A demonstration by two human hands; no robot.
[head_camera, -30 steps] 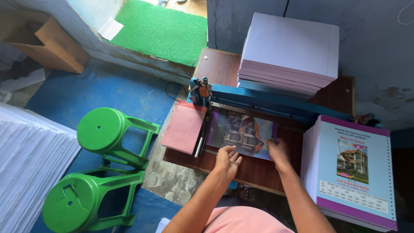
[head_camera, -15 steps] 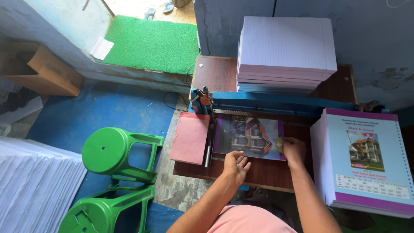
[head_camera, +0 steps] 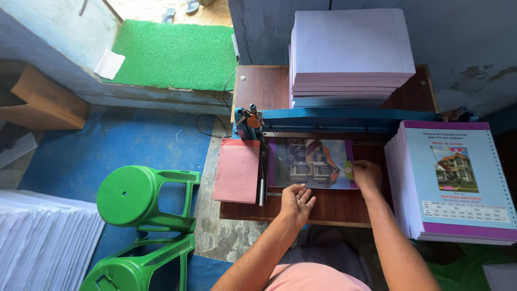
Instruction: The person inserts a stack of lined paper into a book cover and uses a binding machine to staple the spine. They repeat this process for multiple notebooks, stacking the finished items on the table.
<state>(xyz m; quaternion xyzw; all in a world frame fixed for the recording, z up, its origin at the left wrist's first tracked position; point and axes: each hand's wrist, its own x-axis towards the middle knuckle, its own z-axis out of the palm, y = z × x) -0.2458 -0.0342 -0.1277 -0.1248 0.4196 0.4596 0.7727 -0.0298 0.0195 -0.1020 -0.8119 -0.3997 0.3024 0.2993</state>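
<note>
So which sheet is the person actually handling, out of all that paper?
Start at the wooden table with the long blue machine across it. Just below that machine lies a glossy picture cover, with the left hand at its lower edge and the right hand on its right edge. Unlike the stacks around it, it lies alone.

Bare tabletop (head_camera: 328,205) runs along the front edge; the blue machine (head_camera: 344,119) and paper stack (head_camera: 347,54) block the back, booklets (head_camera: 452,183) the right.
</note>
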